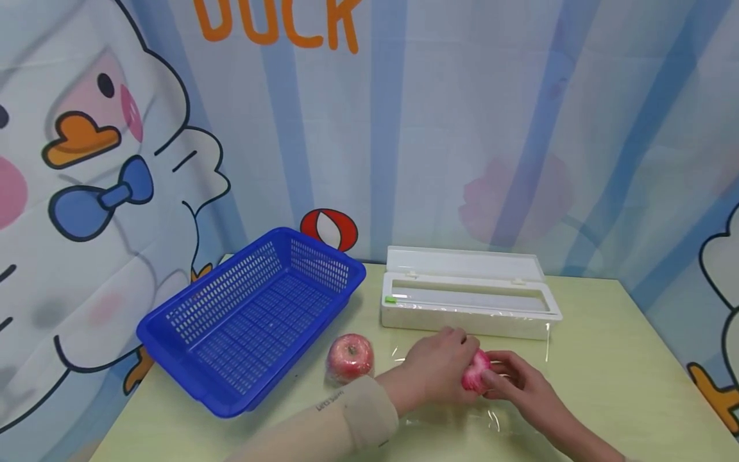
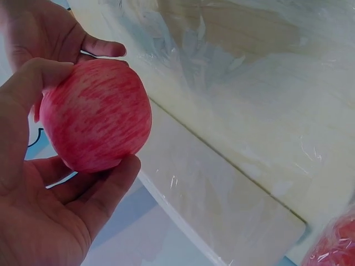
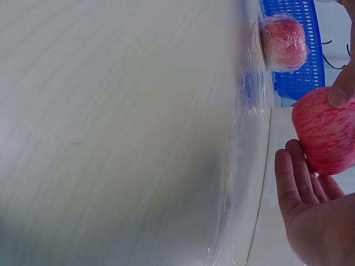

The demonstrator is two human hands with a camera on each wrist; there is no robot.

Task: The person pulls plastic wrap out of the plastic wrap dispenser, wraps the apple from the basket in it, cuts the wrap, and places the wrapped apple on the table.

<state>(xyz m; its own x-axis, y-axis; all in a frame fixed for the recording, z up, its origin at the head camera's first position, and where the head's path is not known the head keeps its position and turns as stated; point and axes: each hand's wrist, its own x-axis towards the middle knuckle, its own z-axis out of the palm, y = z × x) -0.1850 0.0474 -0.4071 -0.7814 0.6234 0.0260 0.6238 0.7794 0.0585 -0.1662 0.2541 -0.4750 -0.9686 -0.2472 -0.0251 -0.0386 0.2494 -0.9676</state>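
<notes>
My left hand (image 1: 434,367) grips a red apple (image 1: 476,373) in front of a white cling film box. Thumb and fingers curl round the apple's sides in the left wrist view, where its streaked skin (image 2: 100,113) looks bare. On the right, my right hand (image 1: 526,389) lies close against the apple. Its fingers (image 3: 288,177) are mostly straight in the right wrist view, with the tips at the apple's lower side. Clear cling film (image 1: 491,420) spreads on the table under both hands. A second apple (image 1: 351,358), wrapped in film, sits left of my left hand.
The cling film box (image 1: 462,321) stands at the back with its lid (image 1: 462,262) raised and a green slider (image 1: 390,299) at its left end. A blue plastic basket (image 1: 254,321) stands at the left. Behind the table (image 1: 612,359) hangs a printed curtain (image 1: 427,128).
</notes>
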